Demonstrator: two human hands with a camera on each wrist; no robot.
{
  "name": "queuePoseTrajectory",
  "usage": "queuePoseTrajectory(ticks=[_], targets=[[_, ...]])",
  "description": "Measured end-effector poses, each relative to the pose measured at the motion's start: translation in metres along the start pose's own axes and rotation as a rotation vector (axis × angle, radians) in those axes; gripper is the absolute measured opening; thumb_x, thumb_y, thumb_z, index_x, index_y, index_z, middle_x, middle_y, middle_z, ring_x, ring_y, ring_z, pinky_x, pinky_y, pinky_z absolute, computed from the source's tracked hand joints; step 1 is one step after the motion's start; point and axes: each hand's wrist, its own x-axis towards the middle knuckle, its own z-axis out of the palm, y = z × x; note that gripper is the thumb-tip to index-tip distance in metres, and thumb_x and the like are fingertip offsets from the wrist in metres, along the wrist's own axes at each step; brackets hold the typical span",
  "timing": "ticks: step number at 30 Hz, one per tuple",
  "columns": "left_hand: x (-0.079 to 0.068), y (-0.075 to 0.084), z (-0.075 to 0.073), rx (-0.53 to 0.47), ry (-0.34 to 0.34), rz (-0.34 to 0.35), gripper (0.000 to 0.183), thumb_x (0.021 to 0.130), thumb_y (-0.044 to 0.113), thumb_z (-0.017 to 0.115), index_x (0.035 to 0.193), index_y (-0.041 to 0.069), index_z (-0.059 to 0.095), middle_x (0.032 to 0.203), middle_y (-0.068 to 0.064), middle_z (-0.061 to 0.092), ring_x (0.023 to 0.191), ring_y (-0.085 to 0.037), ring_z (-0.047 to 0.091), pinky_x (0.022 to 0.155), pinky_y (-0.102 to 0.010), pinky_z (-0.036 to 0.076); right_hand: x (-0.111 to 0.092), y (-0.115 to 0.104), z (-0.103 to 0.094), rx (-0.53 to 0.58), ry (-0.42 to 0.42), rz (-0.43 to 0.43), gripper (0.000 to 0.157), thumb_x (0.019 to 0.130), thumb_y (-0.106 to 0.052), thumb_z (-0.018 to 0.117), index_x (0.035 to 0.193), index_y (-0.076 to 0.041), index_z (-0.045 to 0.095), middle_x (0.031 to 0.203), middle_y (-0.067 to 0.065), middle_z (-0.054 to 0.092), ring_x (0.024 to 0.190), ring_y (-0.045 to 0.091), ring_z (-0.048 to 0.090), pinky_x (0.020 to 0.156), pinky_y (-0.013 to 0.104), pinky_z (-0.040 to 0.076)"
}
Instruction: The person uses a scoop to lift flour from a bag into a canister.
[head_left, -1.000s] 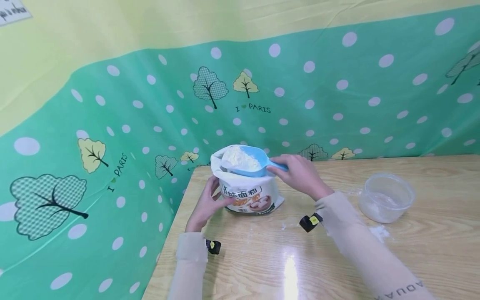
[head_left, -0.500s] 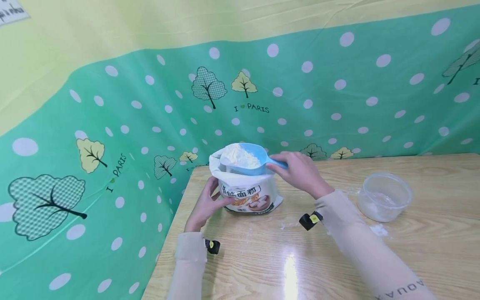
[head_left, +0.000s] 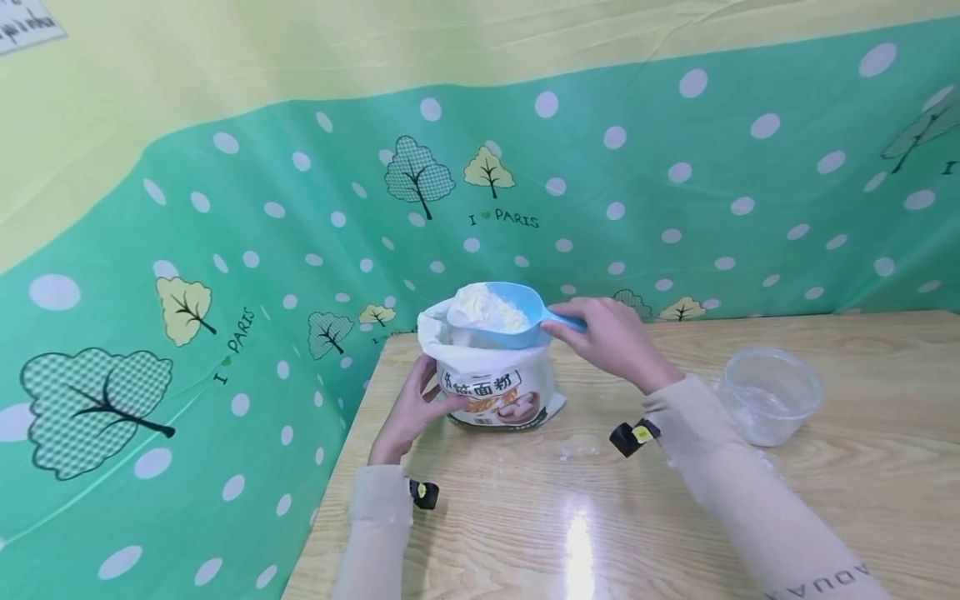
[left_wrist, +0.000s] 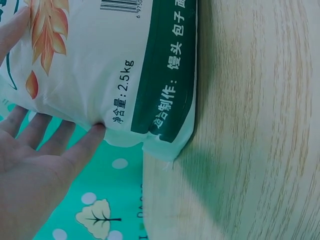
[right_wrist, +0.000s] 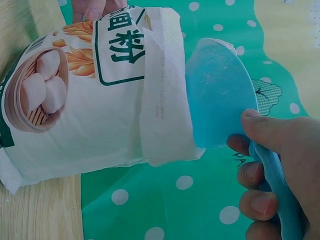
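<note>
A white flour bag [head_left: 487, 392] stands upright on the table, its top edge folded outward. My left hand [head_left: 408, 412] holds the bag's left side, thumb on the printed front. In the left wrist view, the fingertips [left_wrist: 97, 131] press into the side of the bag. My right hand [head_left: 611, 340] grips the handle of a blue scoop [head_left: 525, 317]. The scoop sits over the bag's mouth with a heap of white flour [head_left: 483, 308] in it. From the right wrist view, the scoop's underside [right_wrist: 220, 100] shows beside the folded rim [right_wrist: 167, 90].
A clear round plastic tub [head_left: 772, 396] stands to the right on the wooden table [head_left: 510, 517], partly behind the right sleeve [head_left: 720, 458]. Flour traces [head_left: 577, 452] lie in front of the bag. A green dotted cloth [head_left: 337, 208] hangs close behind and at left.
The right hand and the loaded scoop have risen slightly and shifted a little to the right. My left hand stays on the bag.
</note>
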Motion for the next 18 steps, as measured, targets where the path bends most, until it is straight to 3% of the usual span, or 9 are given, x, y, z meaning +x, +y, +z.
queuePoseTrajectory(ticks=[18], targets=[[0.0,0.002,0.001,0.003,0.001,0.002,0.09,0.08,0.018,0.085,0.151,0.033,0.032,0.157,0.006,0.033,0.149,-0.023,0.024,0.121,-0.051,0.028,-0.009,0.004,-0.015,-0.025,0.012,0.013,0.043,0.096,-0.043,0.063,0.125,-0.011,0.07,0.119,0.012,0.071,0.09,0.025,0.068,0.073,0.042,0.055]])
